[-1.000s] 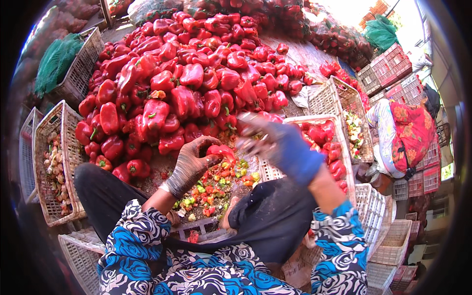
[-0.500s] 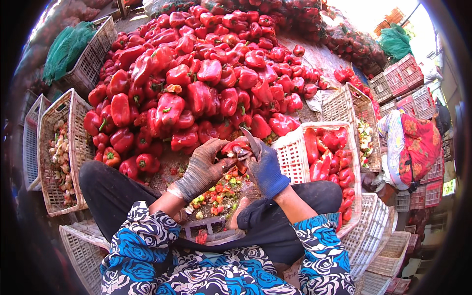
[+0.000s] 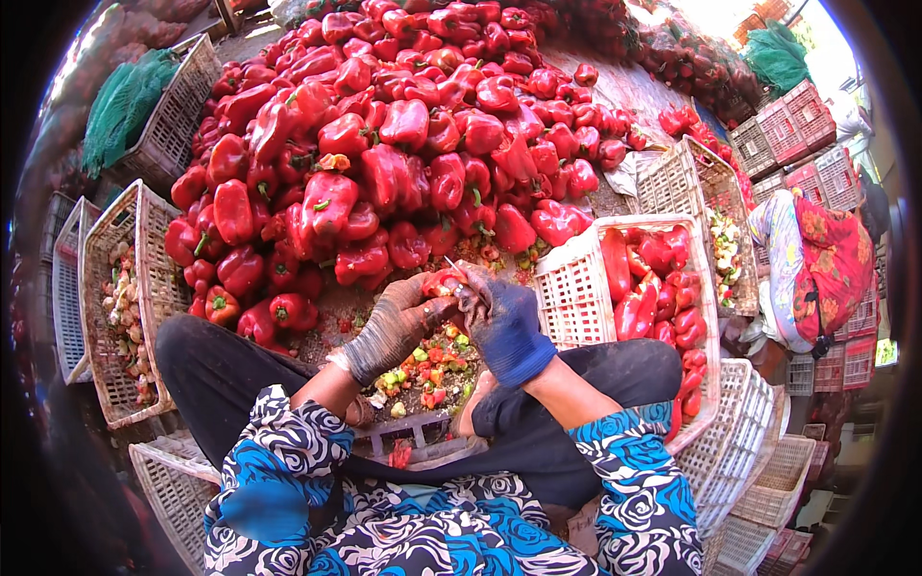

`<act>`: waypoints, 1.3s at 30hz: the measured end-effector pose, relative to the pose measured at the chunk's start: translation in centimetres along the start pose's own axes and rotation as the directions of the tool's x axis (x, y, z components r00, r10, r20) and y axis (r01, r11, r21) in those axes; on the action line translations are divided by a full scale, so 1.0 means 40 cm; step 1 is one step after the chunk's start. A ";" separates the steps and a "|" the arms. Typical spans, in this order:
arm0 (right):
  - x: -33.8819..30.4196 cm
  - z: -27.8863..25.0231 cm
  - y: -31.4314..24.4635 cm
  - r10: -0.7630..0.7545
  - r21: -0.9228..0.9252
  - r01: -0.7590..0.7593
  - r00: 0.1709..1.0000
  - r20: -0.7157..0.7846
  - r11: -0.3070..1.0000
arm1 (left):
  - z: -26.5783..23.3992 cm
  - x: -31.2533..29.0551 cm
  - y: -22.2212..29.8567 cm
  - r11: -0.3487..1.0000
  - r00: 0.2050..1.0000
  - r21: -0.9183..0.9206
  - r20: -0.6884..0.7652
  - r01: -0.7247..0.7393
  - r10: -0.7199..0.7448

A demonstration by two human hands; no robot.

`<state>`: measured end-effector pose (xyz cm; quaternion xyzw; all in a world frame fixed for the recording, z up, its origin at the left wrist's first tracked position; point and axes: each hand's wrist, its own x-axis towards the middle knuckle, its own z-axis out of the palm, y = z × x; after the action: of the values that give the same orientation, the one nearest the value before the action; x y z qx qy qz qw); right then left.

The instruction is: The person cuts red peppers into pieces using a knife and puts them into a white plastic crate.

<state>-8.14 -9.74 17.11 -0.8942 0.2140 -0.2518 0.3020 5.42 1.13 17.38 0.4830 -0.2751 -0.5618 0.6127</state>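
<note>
A red bell pepper point(image 3: 442, 283) is gripped in my left hand point(image 3: 392, 328), which wears a worn grey-brown glove with stained fingertips. My right hand point(image 3: 515, 331), in a blue glove, closes round a knife point(image 3: 454, 265). Only a thin part of the blade shows beside the pepper; its handle is hidden in my fingers. Both hands meet above my crossed legs. Beneath them, pepper scraps point(image 3: 427, 370) in green, yellow and red litter the ground. A large heap of whole red peppers point(image 3: 403, 125) rises just beyond.
To my right, a white crate point(image 3: 567, 302) holds red peppers. A crate of cut cores point(image 3: 144, 288) stands at left, another crate point(image 3: 687, 178) behind right. Stacked crates point(image 3: 735, 432) flank my right leg. Another person point(image 3: 816, 269) bends at far right.
The knife has turned: its broad curved blade stood up before, and now only a thin part shows beside the pepper. My right hand has shifted slightly left and tilted.
</note>
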 end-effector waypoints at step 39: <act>0.094 -0.088 -0.135 0.446 0.754 -0.614 0.622 0.644 -0.232 | -0.527 -0.202 -0.083 -0.598 0.897 0.750 -0.427 0.282 -0.112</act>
<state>-5.99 -9.36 24.26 -0.2768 0.3320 -0.1085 0.8952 20.79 15.14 8.00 0.8343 -0.4721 -0.1240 -0.2562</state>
